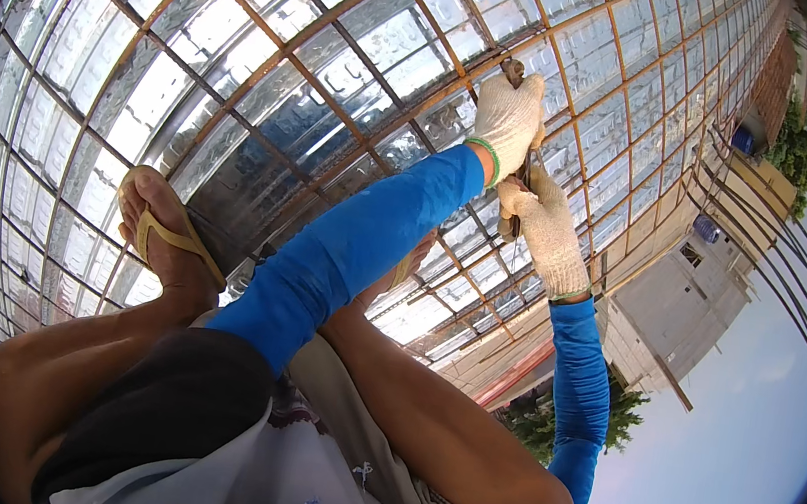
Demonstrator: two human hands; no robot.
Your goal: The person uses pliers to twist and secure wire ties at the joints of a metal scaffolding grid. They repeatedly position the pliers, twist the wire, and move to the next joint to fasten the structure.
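Tool [508, 229], small and metal, is over the mesh [290, 49], grasped by the gloved right hand [547, 231]. Just beyond, the left hand [507, 124] (gloved too, green at the cuff) is clenched beside a brownish knob [513, 70]; what it grips, if anything, I cannot tell. Shiny sheeting [350, 74] shows beneath the bars, and a sandal [185, 241] is on the left foot [155, 204].

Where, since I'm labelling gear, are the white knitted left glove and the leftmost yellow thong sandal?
White knitted left glove [506, 120], head view: its back.
Leftmost yellow thong sandal [177, 238], head view: its strap.
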